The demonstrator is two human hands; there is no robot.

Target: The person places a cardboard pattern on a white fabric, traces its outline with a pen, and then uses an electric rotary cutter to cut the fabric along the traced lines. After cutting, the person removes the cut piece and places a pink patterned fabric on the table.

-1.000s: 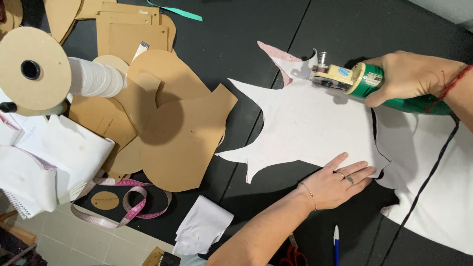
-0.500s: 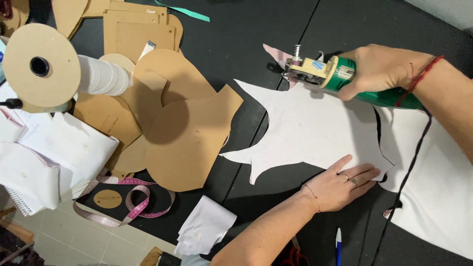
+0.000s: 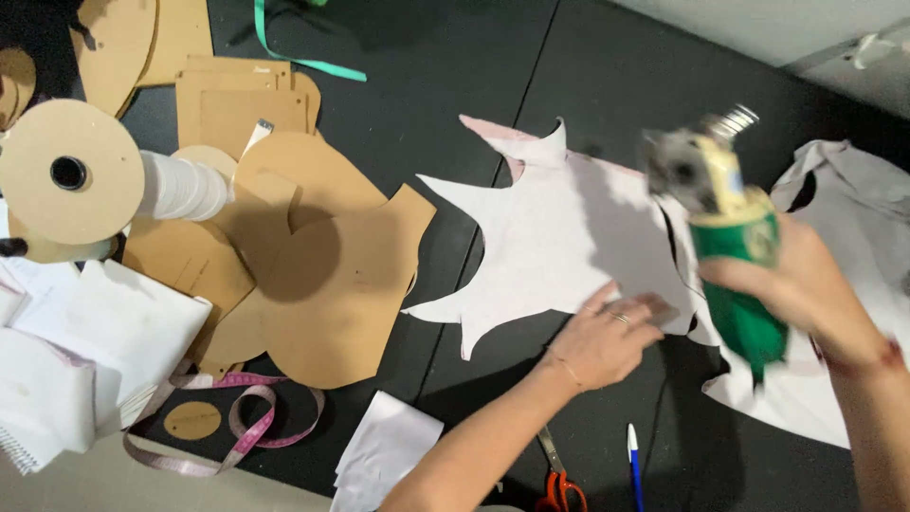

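I've lifted the green cutter (image 3: 725, 223), gripped in my right hand (image 3: 806, 294), off the white fabric (image 3: 559, 246); my left hand (image 3: 607, 337) presses it flat, open.

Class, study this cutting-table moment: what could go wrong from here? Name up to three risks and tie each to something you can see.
1. The right hand holds the green cutter lifted above the white fabric, close to the left hand; fingers could be nicked.
2. Only that one hand pins the fabric, so it might shift.
3. Scissors lie near the table edge and could drop.

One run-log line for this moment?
left hand: flat on white cut fabric piece | right hand: holds green electric cutter, lifted
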